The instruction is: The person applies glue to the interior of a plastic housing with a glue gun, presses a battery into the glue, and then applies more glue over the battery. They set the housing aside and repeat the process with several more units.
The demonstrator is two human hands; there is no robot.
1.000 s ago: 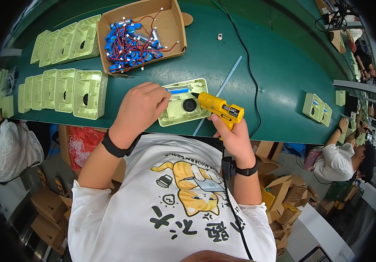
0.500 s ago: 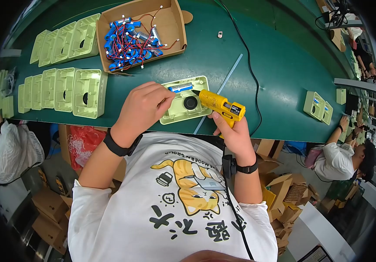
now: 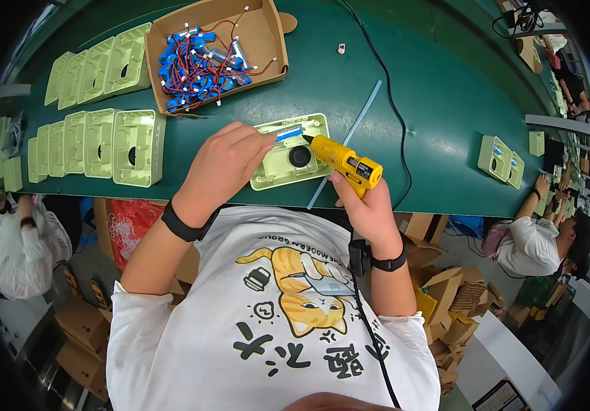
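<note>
A pale green plastic housing [image 3: 288,164] lies open on the green table [image 3: 438,103] in front of me. My left hand [image 3: 223,164] rests on its left part, fingertips pressing a small blue cell [image 3: 288,133] into the top of the housing. My right hand [image 3: 363,205] grips a yellow glue gun [image 3: 341,161], its black nozzle pointing at the blue cell beside a round black part [image 3: 299,156] in the housing.
A cardboard box [image 3: 257,31] of blue cells with red wires stands behind the housing. Rows of empty green housings [image 3: 93,140] stand at the left. Two more housings [image 3: 501,159] lie at the right. A clear glue stick [image 3: 349,137] and a black cable [image 3: 391,103] cross the table. Other people sit at both sides.
The glue gun's nozzle has shifted slightly up toward the blue cell. My left hand stays on the housing.
</note>
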